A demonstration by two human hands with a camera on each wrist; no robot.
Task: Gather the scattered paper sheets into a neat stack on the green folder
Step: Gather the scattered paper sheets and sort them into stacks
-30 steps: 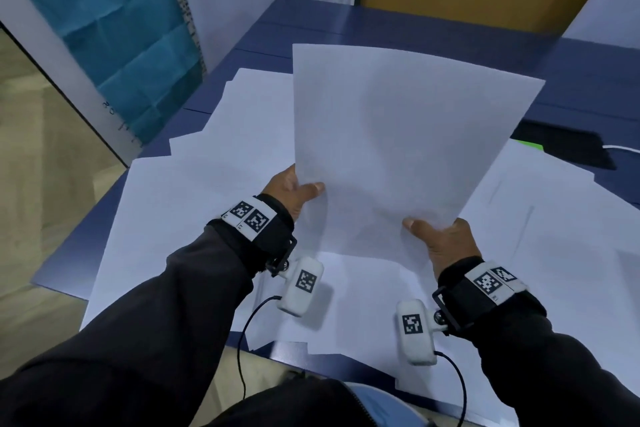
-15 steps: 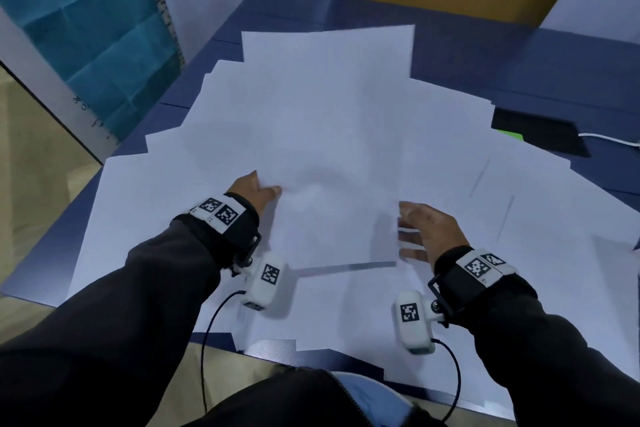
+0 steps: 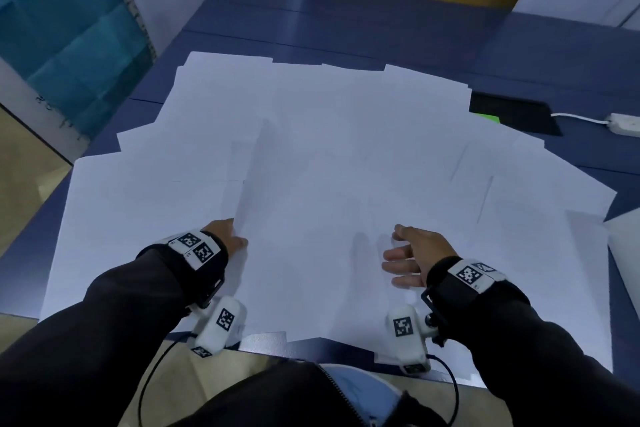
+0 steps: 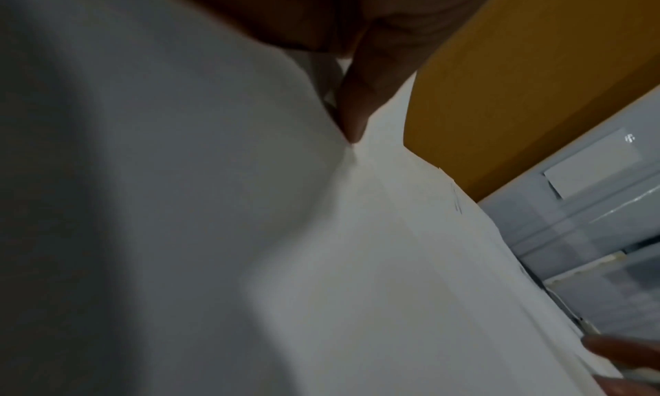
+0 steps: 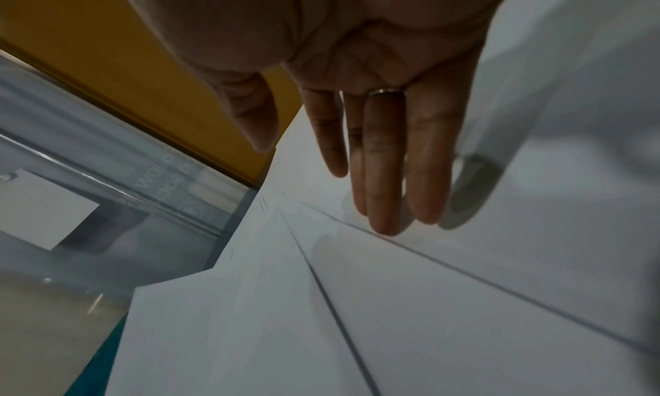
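Note:
Several white paper sheets (image 3: 346, 156) lie fanned and overlapping across the blue table (image 3: 346, 21). Only a small green corner of the folder (image 3: 487, 117) peeks out from under them at the far right. The top sheet (image 3: 311, 236) lies flat in front of me. My left hand (image 3: 237, 236) pinches its left edge, thumb on top (image 4: 353, 114), the other fingers hidden beneath the paper (image 4: 178, 204). My right hand (image 3: 403, 260) hovers just over the sheet's right part, fingers (image 5: 385, 176) straight and together, holding nothing.
A black flat object (image 3: 516, 113) lies beside the green corner. A white power strip (image 3: 623, 123) with its cable sits at the far right edge. Papers overhang the table's near edge (image 3: 311, 347). A teal panel (image 3: 69, 28) stands to the left.
The sheet I held up with both hands has come down flat onto the pile. My right hand has let go and spread; my left hand stays on the sheet's left edge.

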